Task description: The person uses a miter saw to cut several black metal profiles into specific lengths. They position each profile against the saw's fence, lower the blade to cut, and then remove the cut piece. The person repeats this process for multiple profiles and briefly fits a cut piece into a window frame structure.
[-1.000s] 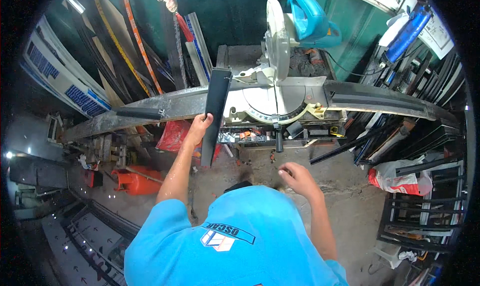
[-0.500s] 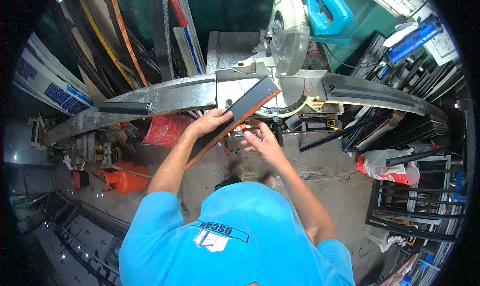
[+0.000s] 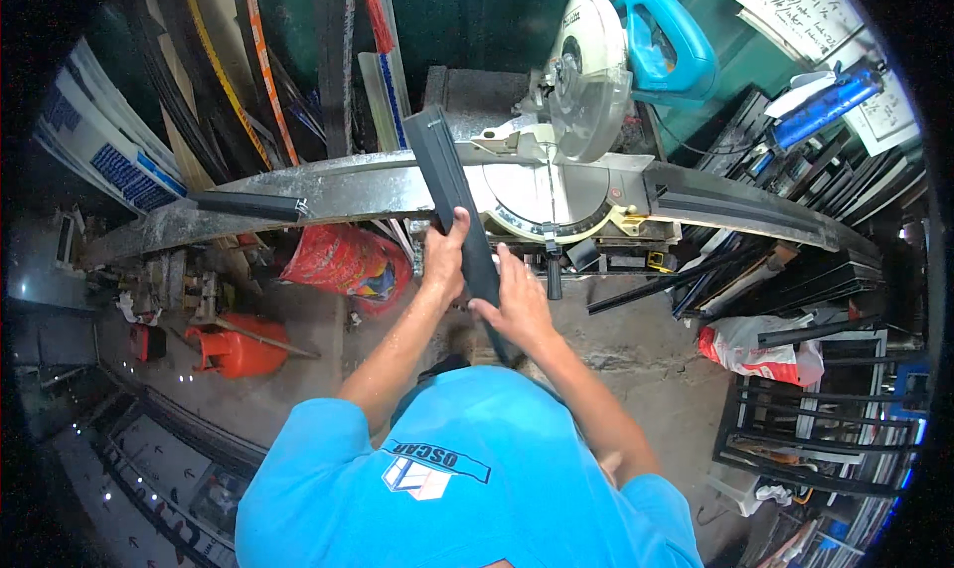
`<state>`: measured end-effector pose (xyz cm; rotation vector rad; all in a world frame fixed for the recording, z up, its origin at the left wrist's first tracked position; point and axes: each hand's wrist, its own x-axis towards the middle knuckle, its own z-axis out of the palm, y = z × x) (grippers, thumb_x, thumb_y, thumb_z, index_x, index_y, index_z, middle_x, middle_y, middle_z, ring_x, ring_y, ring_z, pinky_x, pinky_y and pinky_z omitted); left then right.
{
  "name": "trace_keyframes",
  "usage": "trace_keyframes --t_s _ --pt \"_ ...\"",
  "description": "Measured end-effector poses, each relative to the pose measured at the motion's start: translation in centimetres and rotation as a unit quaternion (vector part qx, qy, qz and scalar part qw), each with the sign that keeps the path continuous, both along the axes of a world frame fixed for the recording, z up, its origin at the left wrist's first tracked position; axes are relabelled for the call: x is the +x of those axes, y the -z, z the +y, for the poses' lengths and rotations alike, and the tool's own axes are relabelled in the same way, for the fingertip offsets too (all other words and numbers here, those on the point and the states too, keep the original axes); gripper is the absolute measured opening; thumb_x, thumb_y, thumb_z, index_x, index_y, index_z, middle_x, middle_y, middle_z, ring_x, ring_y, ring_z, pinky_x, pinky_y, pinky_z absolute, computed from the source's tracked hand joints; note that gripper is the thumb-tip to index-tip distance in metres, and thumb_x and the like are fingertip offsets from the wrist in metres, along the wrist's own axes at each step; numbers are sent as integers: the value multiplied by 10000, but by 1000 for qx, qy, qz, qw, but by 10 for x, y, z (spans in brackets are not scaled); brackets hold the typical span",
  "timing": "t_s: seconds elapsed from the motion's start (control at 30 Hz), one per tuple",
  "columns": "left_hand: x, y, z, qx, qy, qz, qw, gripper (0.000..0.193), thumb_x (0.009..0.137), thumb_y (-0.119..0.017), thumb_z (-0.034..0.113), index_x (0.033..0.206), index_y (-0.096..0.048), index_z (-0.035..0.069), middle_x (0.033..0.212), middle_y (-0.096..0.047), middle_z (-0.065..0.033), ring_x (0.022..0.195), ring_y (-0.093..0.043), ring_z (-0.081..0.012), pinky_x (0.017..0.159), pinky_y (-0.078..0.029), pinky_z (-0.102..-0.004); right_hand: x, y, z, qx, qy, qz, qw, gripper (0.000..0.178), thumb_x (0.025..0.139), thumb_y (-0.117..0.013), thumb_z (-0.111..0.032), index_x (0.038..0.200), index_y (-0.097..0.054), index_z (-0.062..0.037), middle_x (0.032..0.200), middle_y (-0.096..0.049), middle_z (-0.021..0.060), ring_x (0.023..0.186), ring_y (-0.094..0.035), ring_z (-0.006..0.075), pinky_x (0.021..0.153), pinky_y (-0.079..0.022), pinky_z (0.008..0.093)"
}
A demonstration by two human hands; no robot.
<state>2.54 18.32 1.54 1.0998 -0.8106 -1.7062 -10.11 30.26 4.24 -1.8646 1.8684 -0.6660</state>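
Observation:
A long dark grey window-frame profile (image 3: 442,161) slants from in front of the saw bench back toward my body. My left hand (image 3: 444,260) is closed around its left side, the thumb lying on its upper face. Against the opposite edge, lower down, rests my right hand (image 3: 521,305), its thumb over the profile and its other fingers bent along the side. Grooves run along the face turned up. The profile's near end lies close to my shirt. Beyond it stands a mitre saw (image 3: 586,81) with a pale blade guard and a teal handle (image 3: 676,51).
A long metal bench (image 3: 338,185) runs across both sides of the saw, with a short dark profile (image 3: 248,205) lying on its left. Below stand a red sack (image 3: 338,260) and an orange gas cylinder (image 3: 243,346). Racks of dark profiles (image 3: 825,409) fill the right.
The profile has swung from leaning right to leaning left and turned over, so its orange edge no longer shows. My right hand has moved from beneath it onto its side.

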Motion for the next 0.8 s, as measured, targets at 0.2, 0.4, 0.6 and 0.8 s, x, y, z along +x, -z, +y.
trace_keyframes --t_s 0.2,0.4,0.6,0.8 --pt "38 7 2 -78 279 219 932 1093 743 -896 512 1572 -347 57 1312 -626 -117 1225 -609 -201 1059 -507 -386 -31 14 10 57 -19 -275 959 477 893 -674 -90 1345 -563 13 1186 -654 172 1099 -667 280 936 -535 381" --pt "-1 -27 8 -108 173 70 976 589 810 -889 270 1263 -617 9 1075 -701 -46 923 -676 -123 838 -571 -295 -28 32 15 -15 -86 -234 968 729 829 -826 -234 1422 -467 -6 1172 -660 207 1039 -692 314 897 -549 426" --pt "-23 -47 25 -171 221 116 953 588 824 -883 363 1236 -644 17 1098 -702 -31 972 -647 -118 893 -531 -314 -47 41 23 40 36 -185 981 867 701 -837 -107 1438 -387 -37 1217 -641 242 1168 -637 409 977 -514 462" --pt "-27 -7 26 -42 184 71 979 519 869 -838 321 1230 -656 -5 1119 -713 -64 1002 -657 -162 895 -531 -351 -98 -11 5 82 -81 -204 972 842 759 -741 -113 1515 -402 37 1469 -525 249 1404 -488 343 1200 -354 399"
